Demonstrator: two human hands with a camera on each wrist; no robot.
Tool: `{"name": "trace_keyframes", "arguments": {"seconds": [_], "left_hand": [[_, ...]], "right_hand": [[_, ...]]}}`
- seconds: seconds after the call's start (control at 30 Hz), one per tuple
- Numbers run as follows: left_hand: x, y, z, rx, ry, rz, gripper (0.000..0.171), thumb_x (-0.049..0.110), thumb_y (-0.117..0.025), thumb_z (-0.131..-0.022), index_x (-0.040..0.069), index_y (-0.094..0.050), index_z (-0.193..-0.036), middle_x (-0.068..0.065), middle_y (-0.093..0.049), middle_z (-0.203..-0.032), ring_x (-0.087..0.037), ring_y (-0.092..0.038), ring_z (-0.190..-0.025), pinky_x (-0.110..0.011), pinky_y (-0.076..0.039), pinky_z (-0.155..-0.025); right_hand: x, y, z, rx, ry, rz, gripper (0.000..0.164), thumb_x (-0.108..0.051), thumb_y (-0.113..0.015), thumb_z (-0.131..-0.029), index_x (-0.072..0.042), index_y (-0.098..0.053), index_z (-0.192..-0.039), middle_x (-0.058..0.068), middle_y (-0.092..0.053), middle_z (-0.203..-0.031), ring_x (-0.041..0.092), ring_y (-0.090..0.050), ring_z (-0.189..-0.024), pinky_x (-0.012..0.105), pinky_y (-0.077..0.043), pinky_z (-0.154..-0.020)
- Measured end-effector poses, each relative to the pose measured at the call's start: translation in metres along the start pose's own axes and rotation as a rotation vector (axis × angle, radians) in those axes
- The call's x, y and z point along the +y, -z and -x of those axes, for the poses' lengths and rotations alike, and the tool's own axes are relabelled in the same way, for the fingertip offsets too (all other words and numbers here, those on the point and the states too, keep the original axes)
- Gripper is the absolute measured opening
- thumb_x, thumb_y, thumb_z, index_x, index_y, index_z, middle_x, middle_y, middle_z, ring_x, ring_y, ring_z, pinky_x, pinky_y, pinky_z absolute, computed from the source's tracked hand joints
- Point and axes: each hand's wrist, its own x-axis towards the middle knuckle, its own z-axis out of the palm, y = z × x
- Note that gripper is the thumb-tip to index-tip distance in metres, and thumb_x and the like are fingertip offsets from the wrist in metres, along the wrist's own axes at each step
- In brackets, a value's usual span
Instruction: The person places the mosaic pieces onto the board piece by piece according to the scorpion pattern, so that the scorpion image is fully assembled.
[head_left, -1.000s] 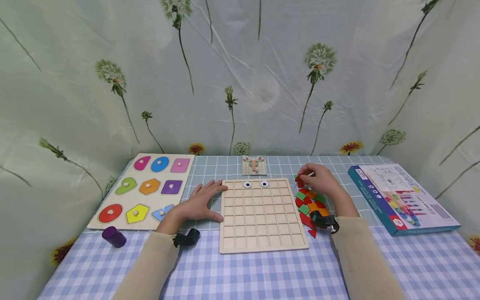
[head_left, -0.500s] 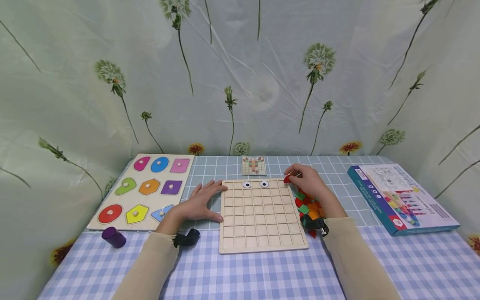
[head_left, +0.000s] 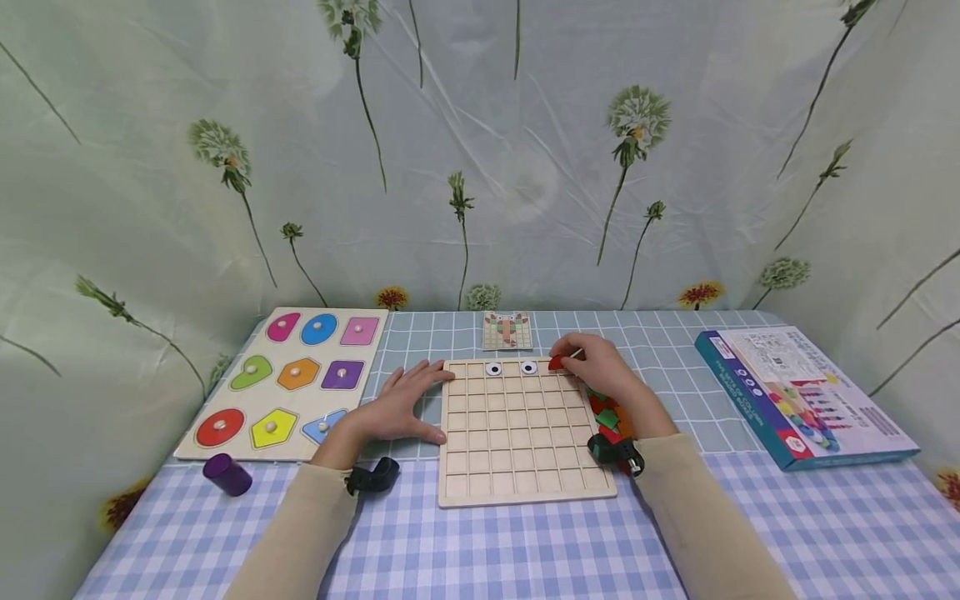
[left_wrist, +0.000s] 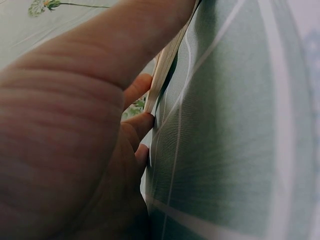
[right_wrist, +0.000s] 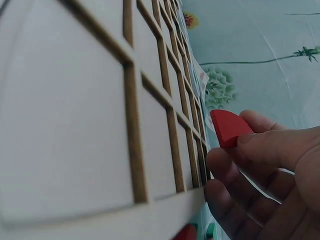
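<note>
Your right hand (head_left: 592,362) pinches a red piece (right_wrist: 230,127) with one rounded edge between thumb and finger; in the right wrist view it sits at the centre right. In the head view you hold it at the top right of the wooden board (head_left: 519,433), to the right of two eye pieces (head_left: 528,367) in the top row; whether it touches the board you cannot tell. Your left hand (head_left: 397,408) grips nothing: thumb and fingers spread wide, tips against the board's left edge. Beside the board's right edge lies a pile of pieces (head_left: 609,417), red, green and orange, partly under your right forearm. A small picture card (head_left: 507,332) lies above the board. At the right of the frame lies a box (head_left: 810,392); at the left, a shape puzzle (head_left: 251,400), with a purple cylinder (head_left: 228,474) below it.
</note>
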Motion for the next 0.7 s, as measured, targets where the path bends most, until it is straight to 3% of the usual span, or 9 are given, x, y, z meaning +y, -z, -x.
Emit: {"name": "trace_keyframes", "arguments": {"seconds": [0.47, 0.7], "left_hand": [[-0.001, 0.0, -0.001, 0.002, 0.001, -0.004, 0.095, 0.049, -0.086, -0.074, 0.021, -0.04, -0.152, -0.01, -0.02, -0.168, -0.037, -0.008, -0.157, -0.065, 0.002, -0.122], [0.0, 0.0, 0.0, -0.003, 0.009, -0.004, 0.095, 0.049, -0.085, -0.073, 0.021, -0.04, -0.152, -0.01, -0.02, -0.168, -0.037, -0.008, -0.157, -0.065, 0.002, -0.122]], "right_hand": [[-0.002, -0.011, -0.003, 0.002, 0.018, 0.043, 0.014, -0.008, -0.062, -0.097, -0.013, -0.07, -0.108, 0.011, -0.07, -0.114, 0.026, -0.066, -0.097, 0.042, -0.056, -0.089], [-0.001, -0.013, -0.003, 0.011, 0.037, 0.078, 0.014, -0.009, -0.062, -0.098, -0.015, -0.07, -0.107, 0.01, -0.071, -0.113, 0.027, -0.067, -0.098, 0.044, -0.055, -0.09]]}}
